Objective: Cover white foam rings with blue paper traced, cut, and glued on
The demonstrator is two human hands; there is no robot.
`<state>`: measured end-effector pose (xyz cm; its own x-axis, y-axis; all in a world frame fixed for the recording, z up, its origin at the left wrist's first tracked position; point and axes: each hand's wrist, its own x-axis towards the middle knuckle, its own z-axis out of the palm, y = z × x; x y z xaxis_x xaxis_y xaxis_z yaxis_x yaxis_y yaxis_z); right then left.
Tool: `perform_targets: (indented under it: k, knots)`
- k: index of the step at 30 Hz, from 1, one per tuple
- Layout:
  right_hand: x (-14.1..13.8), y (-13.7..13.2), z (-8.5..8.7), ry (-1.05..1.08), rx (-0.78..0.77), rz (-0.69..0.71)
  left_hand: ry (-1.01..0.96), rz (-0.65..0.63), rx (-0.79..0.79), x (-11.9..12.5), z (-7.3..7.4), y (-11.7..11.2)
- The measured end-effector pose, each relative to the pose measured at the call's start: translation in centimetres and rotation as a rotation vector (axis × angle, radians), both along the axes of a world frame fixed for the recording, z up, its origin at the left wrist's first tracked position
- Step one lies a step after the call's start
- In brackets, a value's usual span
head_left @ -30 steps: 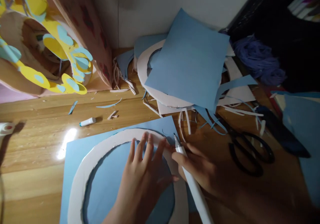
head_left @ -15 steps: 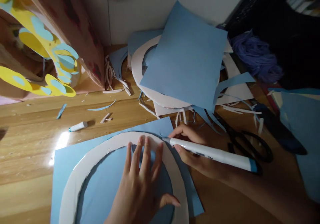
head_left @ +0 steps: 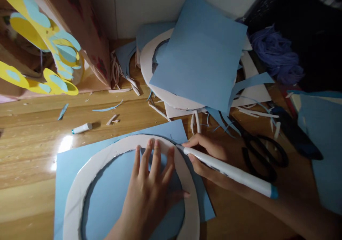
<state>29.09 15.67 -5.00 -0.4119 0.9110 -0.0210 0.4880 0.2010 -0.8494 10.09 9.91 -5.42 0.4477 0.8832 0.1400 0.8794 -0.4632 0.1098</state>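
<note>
My left hand (head_left: pixel 151 188) lies flat with fingers spread on a white ring-shaped cutout (head_left: pixel 77 193), fingertips resting on its upper rim. The ring rests on a blue paper sheet (head_left: pixel 107 200) on the wooden floor. My right hand (head_left: pixel 210 159) grips a white marker with a blue end (head_left: pixel 232 172). Its tip touches the ring's outer edge at the upper right, just beside my left fingertips.
Black scissors (head_left: pixel 263 156) lie right of my right hand. Behind are a pile of blue sheets (head_left: pixel 200 54), another white ring (head_left: pixel 146 72) and paper scraps. A marker cap (head_left: pixel 81 128) lies to the left. A cardboard piece with yellow and blue shapes (head_left: pixel 45 51) stands at far left. Purple yarn (head_left: pixel 278 60) sits at right.
The marker swung from steeply upright to lying low, pointing right. My right hand shifted slightly up along the ring's edge. My left hand stayed pressed on the ring.
</note>
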Motion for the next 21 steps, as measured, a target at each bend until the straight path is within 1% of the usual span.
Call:
perform_targets:
  k: [4,8,15,18,21]
  knots:
    - [0.5,-1.1,-0.1,0.000,0.081,0.001,-0.034,0.040,-0.006,0.3,-0.1,-0.1]
    - [1.2,-2.6,-0.8,-0.003,0.094,-0.009,-0.052,0.045,-0.024,0.4,0.2,-0.1]
    - [1.9,-5.1,-1.4,0.016,0.164,-0.012,-0.014,0.078,-0.050,0.7,0.8,0.0]
    - [2.1,-5.9,-1.7,0.034,0.239,-0.039,-0.001,0.083,-0.057,0.7,0.9,-0.1]
    - [2.3,-6.9,-2.2,0.007,0.268,-0.035,0.000,0.079,-0.058,0.7,0.9,-0.2]
